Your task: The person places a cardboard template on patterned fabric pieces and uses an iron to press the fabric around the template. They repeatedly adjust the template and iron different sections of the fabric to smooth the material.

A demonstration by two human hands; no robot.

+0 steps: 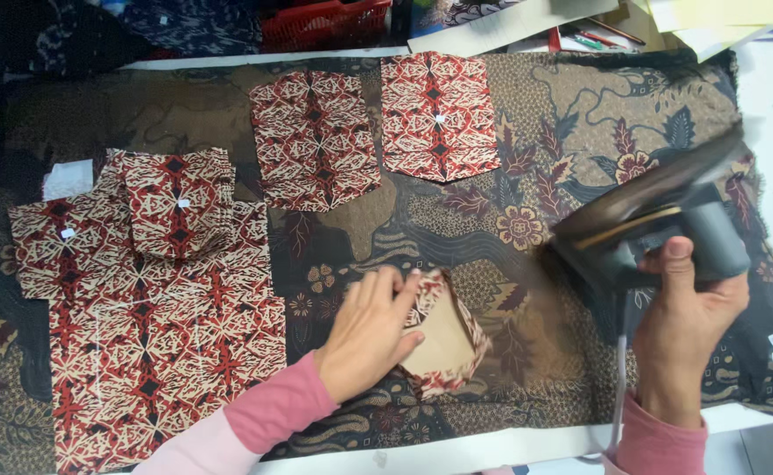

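My left hand (370, 330) presses flat on a small red patterned fabric piece (446, 339) that lies face down with its edges folded over a tan card template. My right hand (687, 330) grips the handle of a dark clothes iron (646, 220), lifted and tilted to the right of that piece, blurred by motion. The iron's cord (619, 387) hangs down by my right wrist. Both sleeves are pink.
Two finished red pocket-shaped pieces (316, 139) (437, 114) lie at the back of the dark floral ironing cloth (571, 123). A stack of larger red patterned pieces (153, 325) fills the left. A red basket (325, 22) and papers (721, 18) sit beyond the far edge.
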